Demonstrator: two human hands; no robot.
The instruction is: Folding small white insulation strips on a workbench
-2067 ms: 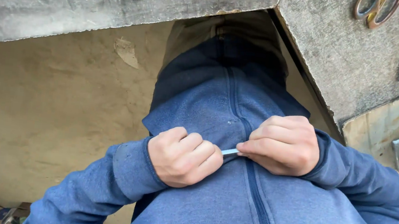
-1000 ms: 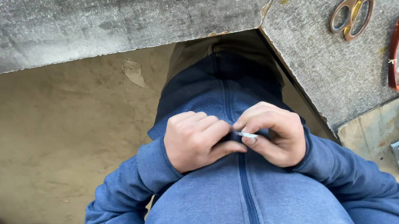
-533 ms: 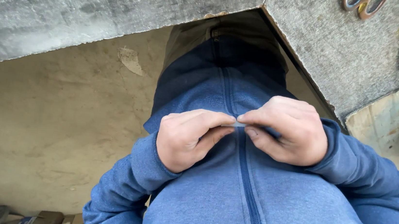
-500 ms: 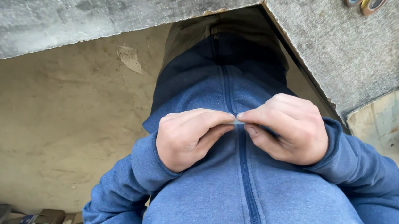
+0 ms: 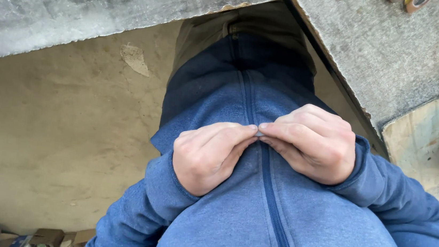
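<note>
Head view, hands: the left hand (image 5: pixel 208 157) and the right hand (image 5: pixel 311 143) meet fingertip to fingertip in front of the chest, right over the zipper (image 5: pixel 271 198) of the blue fleece jacket (image 5: pixel 305 234).
Head view, small piece: a pale sliver (image 5: pixel 257 133), too small to identify, peeps out just where the fingers meet; it lies against the jacket front, close to the person and well away from the desk.
Head view, fingers: both sets are curled and pressed together, each pinching an end of that sliver; none are spread.
Head view, change: two seconds ago more of the pale piece showed between the fists, held level; half a second ago the knuckles had drawn close. Now the fingertips touch and the piece is nearly covered.
Head view, meaning: judged from this, the handling has tightened into fine fingertip work, with no visible release.
Head view, surroundings: the grey concrete desk (image 5: pixel 107 5) edge runs above, and sandy ground (image 5: pixel 51 139) lies below.
</note>
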